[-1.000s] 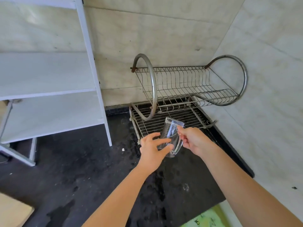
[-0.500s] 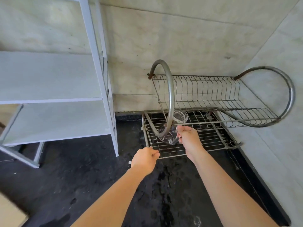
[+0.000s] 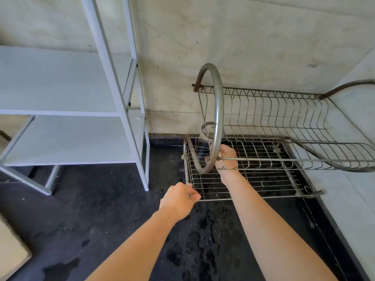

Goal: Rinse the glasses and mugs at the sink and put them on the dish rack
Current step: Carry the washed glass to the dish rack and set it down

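A clear glass mug stands base-up at the back left of the dish rack's lower tier, partly hidden behind the rack's left metal ring. My right hand reaches in under the upper tier and holds the mug at its right side, fingers curled. My left hand hovers at the rack's front left corner, fingers loosely curled and touching the wire edge, holding nothing.
The rack's upper tier holds nothing. The rack sits in the corner on a wet black counter, walls behind and to the right. A white shelf unit stands on the left, its leg close to the rack.
My left hand let go of the mug. My right hand carried it forward into the lower tier and brought it down at the back left.
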